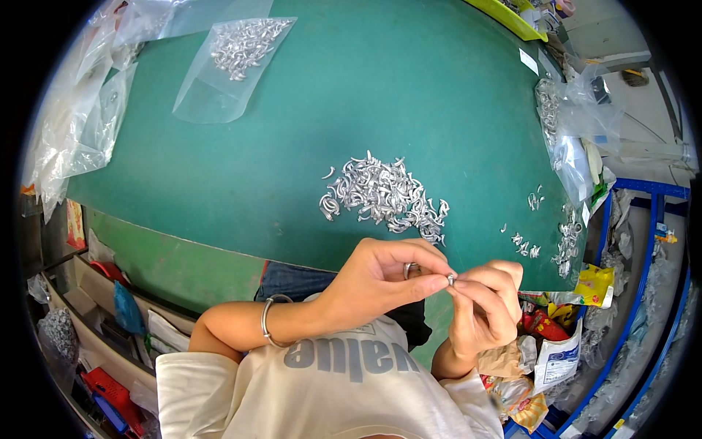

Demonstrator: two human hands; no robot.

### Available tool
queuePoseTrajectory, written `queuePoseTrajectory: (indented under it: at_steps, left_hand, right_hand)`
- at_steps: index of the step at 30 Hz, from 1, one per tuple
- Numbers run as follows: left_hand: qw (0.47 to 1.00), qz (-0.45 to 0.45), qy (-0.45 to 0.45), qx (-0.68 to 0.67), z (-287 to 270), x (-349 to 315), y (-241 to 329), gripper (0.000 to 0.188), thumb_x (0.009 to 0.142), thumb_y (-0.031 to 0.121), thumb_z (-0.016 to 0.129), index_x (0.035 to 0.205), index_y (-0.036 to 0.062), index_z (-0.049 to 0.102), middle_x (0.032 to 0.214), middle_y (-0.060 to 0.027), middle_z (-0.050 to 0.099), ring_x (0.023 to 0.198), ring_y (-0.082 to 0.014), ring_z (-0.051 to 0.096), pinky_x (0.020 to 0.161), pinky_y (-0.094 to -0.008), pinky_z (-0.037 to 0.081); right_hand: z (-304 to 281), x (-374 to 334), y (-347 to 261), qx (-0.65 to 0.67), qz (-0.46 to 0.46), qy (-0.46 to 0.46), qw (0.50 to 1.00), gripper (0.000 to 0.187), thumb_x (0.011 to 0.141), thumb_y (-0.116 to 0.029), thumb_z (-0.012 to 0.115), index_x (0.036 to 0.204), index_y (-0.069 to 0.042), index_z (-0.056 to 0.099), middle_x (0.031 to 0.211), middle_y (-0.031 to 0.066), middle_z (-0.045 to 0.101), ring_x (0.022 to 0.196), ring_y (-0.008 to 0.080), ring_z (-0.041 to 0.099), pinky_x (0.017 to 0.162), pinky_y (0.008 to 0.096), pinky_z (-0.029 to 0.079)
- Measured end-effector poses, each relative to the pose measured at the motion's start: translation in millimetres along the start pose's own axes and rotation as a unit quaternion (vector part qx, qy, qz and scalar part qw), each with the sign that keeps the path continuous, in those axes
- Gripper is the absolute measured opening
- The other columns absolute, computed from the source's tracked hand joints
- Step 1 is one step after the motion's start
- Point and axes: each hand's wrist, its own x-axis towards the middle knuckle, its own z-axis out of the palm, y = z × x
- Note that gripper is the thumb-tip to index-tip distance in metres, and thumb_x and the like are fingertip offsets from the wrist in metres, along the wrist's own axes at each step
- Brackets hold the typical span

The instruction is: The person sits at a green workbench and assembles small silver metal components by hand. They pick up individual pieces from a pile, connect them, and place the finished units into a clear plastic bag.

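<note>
Just over the table's near edge, my left hand [380, 274] and my right hand [484, 304] meet, both closed in a pinch. Between their fingertips is a small silvery metal piece [450, 279], mostly covered by the fingers. A ring shows on a finger of my left hand, and a metal bangle [266, 322] circles that wrist. Beyond the hands, a loose pile of small curved silvery metal pieces [380, 192] lies on the green table [409, 95]. Smaller groups of such pieces [567, 241] rest near the table's right edge.
A clear plastic bag [212, 95] holding similar metal pieces lies at the far left, near other clear bags [80, 124]. More plastic bags [578, 154] line the right edge. A yellow-green tray [515, 18] stands far right. Blue shelving [632, 322] and an open drawer [117, 329] flank me.
</note>
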Motion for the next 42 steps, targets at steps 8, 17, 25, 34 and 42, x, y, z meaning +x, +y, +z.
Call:
queuePoseTrajectory:
  at_steps: [8,17,25,34,42]
  left_hand:
    - [1.0,-0.007,-0.001,-0.006,0,0,-4,0.012,0.085,0.0,0.058,0.095,-0.0049,0.063,0.096,-0.0108,0.058,0.085,-0.0119,0.053,0.071,-0.024,0.041]
    - [0.992,-0.092,0.077,0.03,4,2,3,0.017,0.087,0.008,0.059,0.1,-0.0014,0.063,0.083,-0.0009,0.058,0.07,-0.0046,0.05,0.061,-0.0195,0.04]
    - [0.981,-0.134,0.12,0.067,-24,5,-28,0.02,0.087,0.012,0.059,0.101,-0.0005,0.063,0.068,0.0038,0.048,0.059,-0.0046,0.038,0.053,-0.0195,0.032]
    - [0.954,-0.131,0.05,0.265,-18,6,-42,0.019,0.09,0.011,0.053,0.105,0.002,0.061,0.075,0.0023,0.054,0.069,-0.0034,0.048,0.059,-0.0198,0.04]
    - [0.944,-0.159,0.021,0.289,-23,5,-45,0.02,0.09,0.009,0.054,0.107,0.002,0.06,0.076,0.0019,0.053,0.068,-0.0035,0.049,0.058,-0.0201,0.042]
  right_hand:
    - [2,-1,-1,0.005,0.013,0.015,1.0,0.019,0.061,0.002,0.074,0.078,-0.004,0.067,0.074,0.0052,0.062,0.067,0.0202,0.049,0.06,0.0287,0.04]
    - [3,-3,22,-0.031,0.028,0.018,0.999,0.011,0.066,0.003,0.071,0.074,-0.001,0.064,0.074,0.0084,0.062,0.069,0.0222,0.053,0.066,0.0322,0.042]
    - [-26,-48,140,-0.286,0.186,0.073,0.937,0.008,0.073,0.001,0.067,0.08,0.0,0.063,0.081,0.0105,0.062,0.08,0.0249,0.055,0.075,0.0336,0.044]
    - [14,-10,102,-0.131,0.126,-0.071,0.981,0.023,0.074,0.002,0.062,0.096,-0.005,0.065,0.088,0.0099,0.057,0.084,0.0251,0.052,0.078,0.0336,0.04]
    - [21,-8,109,-0.12,0.114,-0.153,0.974,0.01,0.074,0.002,0.062,0.083,-0.002,0.062,0.083,0.0086,0.054,0.077,0.0238,0.049,0.072,0.0336,0.039]
